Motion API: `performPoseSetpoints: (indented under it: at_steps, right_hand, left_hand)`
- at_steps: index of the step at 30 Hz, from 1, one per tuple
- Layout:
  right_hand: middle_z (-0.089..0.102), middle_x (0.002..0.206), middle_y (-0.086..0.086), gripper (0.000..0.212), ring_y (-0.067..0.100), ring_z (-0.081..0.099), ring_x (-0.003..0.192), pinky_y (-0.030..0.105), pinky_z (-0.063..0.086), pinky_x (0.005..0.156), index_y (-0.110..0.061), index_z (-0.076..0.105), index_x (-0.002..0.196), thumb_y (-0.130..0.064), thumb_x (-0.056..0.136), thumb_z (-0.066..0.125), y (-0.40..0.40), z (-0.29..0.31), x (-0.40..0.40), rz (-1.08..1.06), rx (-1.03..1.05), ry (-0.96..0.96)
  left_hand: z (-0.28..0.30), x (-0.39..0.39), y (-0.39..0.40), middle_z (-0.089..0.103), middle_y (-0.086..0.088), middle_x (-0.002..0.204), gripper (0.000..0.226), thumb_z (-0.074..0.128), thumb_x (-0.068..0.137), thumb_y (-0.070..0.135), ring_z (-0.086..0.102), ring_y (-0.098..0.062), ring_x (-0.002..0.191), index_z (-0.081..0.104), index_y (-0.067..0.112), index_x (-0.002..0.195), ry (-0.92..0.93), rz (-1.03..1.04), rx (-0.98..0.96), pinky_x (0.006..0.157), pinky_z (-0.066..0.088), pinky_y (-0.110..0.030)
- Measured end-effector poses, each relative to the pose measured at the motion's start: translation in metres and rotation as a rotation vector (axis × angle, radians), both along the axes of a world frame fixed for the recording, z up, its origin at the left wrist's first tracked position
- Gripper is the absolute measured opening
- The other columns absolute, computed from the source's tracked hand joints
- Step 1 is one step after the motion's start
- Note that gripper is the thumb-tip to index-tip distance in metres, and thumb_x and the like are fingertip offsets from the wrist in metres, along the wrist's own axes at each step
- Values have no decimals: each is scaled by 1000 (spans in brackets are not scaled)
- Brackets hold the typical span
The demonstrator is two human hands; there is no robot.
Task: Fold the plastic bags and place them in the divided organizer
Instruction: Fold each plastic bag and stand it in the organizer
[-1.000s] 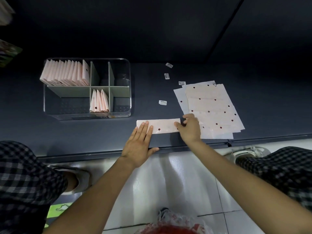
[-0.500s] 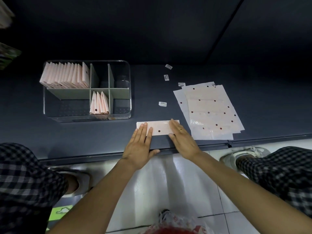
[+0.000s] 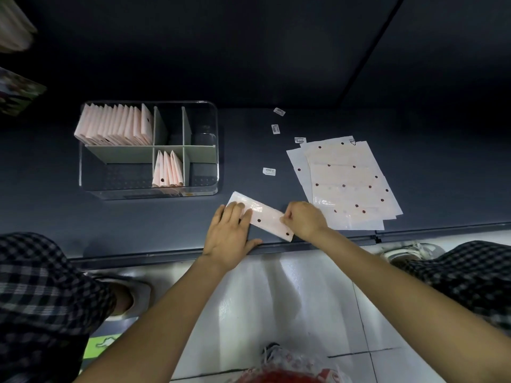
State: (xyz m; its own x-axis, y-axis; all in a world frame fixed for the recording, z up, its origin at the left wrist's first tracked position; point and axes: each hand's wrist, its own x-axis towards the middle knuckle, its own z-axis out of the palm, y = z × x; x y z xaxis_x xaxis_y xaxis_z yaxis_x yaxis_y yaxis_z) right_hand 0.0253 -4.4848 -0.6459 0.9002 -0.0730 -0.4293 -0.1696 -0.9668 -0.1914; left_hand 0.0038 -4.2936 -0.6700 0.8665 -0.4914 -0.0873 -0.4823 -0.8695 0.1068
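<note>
Close to the person, at the front edge of the dark counter (image 3: 138,225), lies one pink bag (image 3: 269,218) folded into a long strip. It sits tilted, with its left end further back and its right end almost at the front edge.

The left hand (image 3: 231,234) lies flat on the left end of the strip. Its fingers (image 3: 237,212) are straight and close together, and they press the bag down. The thumb sticks out along the front edge of the counter.

The right hand (image 3: 304,221) is at the right end of the strip. Its fingers are curled, and the fingertips pinch the bag's right end. The middle of the strip shows between the two hands, with small dark dots on it.

Just right of the right hand, near the front edge, a pile of flat bags (image 3: 345,183) lies spread out. They are pale with dark dots too.

Further back on the left stands a clear box (image 3: 213,161) with green walls inside. A small front space in the middle holds a few folded bags (image 3: 167,170) standing up. The back left space holds a long row of folded bags (image 3: 116,127).

Four small white stickers (image 3: 269,171) lie between the box and the pile, toward the back.
</note>
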Motion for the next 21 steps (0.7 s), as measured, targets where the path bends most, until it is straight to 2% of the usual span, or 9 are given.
performPoseSetpoints:
  at_steps: [3,5,8,10,12,14,16,18,21]
  right_hand:
    - [59,77,10,27,29,57,81,28,40,62,-14,47,61,-23,86,50,5,-4,-25,-100,48,114]
    - [51,63,4,34,25,52,69,27,35,54,-16,40,54,-24,85,53,10,-7,-40,-200,150,175]
    - [47,56,1,41,21,47,61,28,31,49,-14,42,53,-30,90,52,14,-6,-56,-239,256,204]
    - [57,67,5,35,23,53,69,29,34,54,-11,53,65,-29,94,47,10,-3,-60,-128,196,86]
    - [63,94,6,17,24,56,91,29,41,70,-11,62,92,-17,93,46,-1,-1,-61,46,138,-126]
    - [55,123,0,40,22,46,111,26,39,91,-16,56,122,-3,84,49,-13,-1,-60,267,166,-198]
    - [43,140,-7,63,18,34,125,28,31,104,-22,41,138,-2,79,51,-20,-4,-61,426,191,-128]
    - [39,143,-13,66,14,28,129,29,28,105,-26,35,142,-14,82,58,-18,-10,-61,481,192,-98]
    - [51,133,-13,48,17,38,120,29,30,100,-26,53,131,-23,84,65,-10,-17,-57,398,243,-195]
  left_hand:
    - [2,-14,-2,59,-6,117,76,72,67,59,57,-24,110,59,9,123,-71,-149,-106,97,43,-33]
    - [-1,-26,-3,65,-4,110,78,82,54,58,64,-21,101,66,10,113,-86,-210,-134,88,50,-29]
    - [-4,-34,-3,67,-3,108,72,87,51,45,65,-19,99,68,10,111,-97,-215,-152,85,52,-27]
    - [-5,-35,-2,68,-2,106,61,87,54,31,66,-17,96,70,10,108,-145,-207,-157,83,52,-25]
    - [-5,-34,-1,69,1,103,55,88,54,24,67,-17,92,71,13,105,-180,-192,-175,80,52,-24]
    - [-5,-34,0,70,2,99,50,89,55,21,67,-17,88,72,14,102,-175,-165,-219,77,53,-24]
    - [-4,-33,0,70,2,95,46,90,54,19,68,-19,83,74,15,97,-157,-134,-274,72,54,-25]
    - [-3,-31,-1,70,1,91,42,90,53,13,68,-20,80,75,15,93,-132,-103,-324,69,54,-26]
    - [-4,-30,0,70,0,90,36,84,59,3,67,-23,79,75,14,92,-62,-44,-418,67,54,-29]
